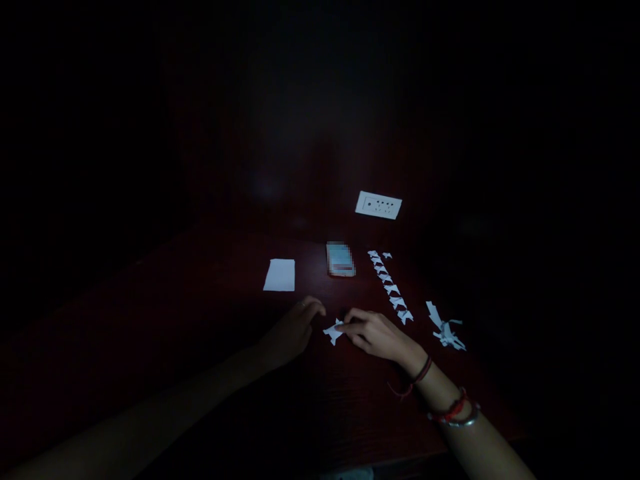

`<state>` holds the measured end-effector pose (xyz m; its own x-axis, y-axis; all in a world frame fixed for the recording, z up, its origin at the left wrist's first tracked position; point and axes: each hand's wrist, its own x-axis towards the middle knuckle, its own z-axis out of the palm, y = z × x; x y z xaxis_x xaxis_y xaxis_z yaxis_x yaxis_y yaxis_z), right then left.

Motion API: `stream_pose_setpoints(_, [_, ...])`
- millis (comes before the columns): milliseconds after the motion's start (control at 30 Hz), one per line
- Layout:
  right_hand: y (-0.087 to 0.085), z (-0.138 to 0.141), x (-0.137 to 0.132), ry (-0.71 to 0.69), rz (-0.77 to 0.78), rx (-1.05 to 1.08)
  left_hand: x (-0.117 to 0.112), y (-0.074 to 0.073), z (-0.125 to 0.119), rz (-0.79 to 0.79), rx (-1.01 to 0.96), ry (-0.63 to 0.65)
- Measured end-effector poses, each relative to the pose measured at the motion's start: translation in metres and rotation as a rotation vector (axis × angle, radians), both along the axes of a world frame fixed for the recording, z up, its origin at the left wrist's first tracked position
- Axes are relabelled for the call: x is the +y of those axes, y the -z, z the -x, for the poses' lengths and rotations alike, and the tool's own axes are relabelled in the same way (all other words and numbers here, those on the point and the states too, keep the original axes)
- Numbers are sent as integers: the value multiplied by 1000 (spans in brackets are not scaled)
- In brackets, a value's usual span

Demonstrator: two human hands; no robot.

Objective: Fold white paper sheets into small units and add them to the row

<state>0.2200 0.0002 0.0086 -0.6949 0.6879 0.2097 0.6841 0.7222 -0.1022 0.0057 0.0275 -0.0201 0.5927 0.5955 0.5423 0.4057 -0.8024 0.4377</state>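
Observation:
A small piece of folded white paper (333,331) with pointed corners lies on the dark red tabletop. My right hand (376,333) is closed on its right edge, with a fingertip over the paper. To the left of it is my left hand (295,331), in shadow, its fingers bent and apart from the paper; it holds nothing that I can see. Beyond my right hand runs a slanting row of similar folded paper pieces (389,289), and one more folded piece (387,255) sits beside its far end.
A white paper sheet (280,275) lies at the back left. Next to it is a blurred, pale blue flat object (341,259). Loose paper strips (447,333) are heaped at the right. A white socket plate (379,205) is on the wall behind. The surroundings are very dark.

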Motion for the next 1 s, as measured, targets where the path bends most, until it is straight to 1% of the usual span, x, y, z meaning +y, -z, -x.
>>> stream_pose_setpoints(67, [2,1,-1,2,-16,-52,6,1,2,3,16,-31])
stream_pose_setpoints(133, [3,1,0,1,-28,-63,10,3,4,-7,46,-30])
stream_pose_setpoints(267, [4,2,2,-23,6,43,12,8,5,-42,89,-30])
stream_pose_setpoints(400, [-1,2,3,-13,33,182,10,8,5,-55,117,-19])
stream_pose_setpoints(467, [-4,3,4,-19,44,195,9,8,5,-59,133,-8])
stream_pose_setpoints(533, [-3,4,4,-46,67,154,8,7,4,-68,145,3])
stream_pose_setpoints(633, [1,5,3,-60,81,83,5,5,2,-75,172,60])
stream_pose_setpoints(733, [6,6,-1,-35,64,50,2,3,1,-86,229,169])
stream_pose_setpoints(800, [8,7,-5,-13,38,40,1,2,1,-94,256,213])
stream_pose_setpoints(900, [8,8,-10,18,0,35,-1,-1,1,-85,272,224])
stream_pose_setpoints(1000, [7,8,-12,17,-3,53,-2,-4,1,-63,284,224])
